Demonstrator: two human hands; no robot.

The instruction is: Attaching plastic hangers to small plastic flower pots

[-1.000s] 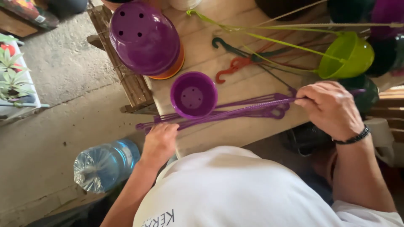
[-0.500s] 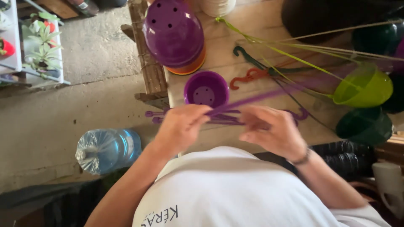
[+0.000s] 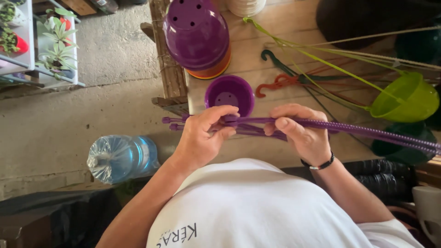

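Fingertips of the left hand (image 3: 202,140) and right hand (image 3: 301,133) pinch the purple hanger strands (image 3: 367,131) taut between them, seemingly to sort them, above the wooden table's (image 3: 275,46) near edge, just in front of the small purple pot (image 3: 228,95).

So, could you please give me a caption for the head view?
Left hand and right hand grip purple plastic hanger strands beside a small purple pot on a wooden table.
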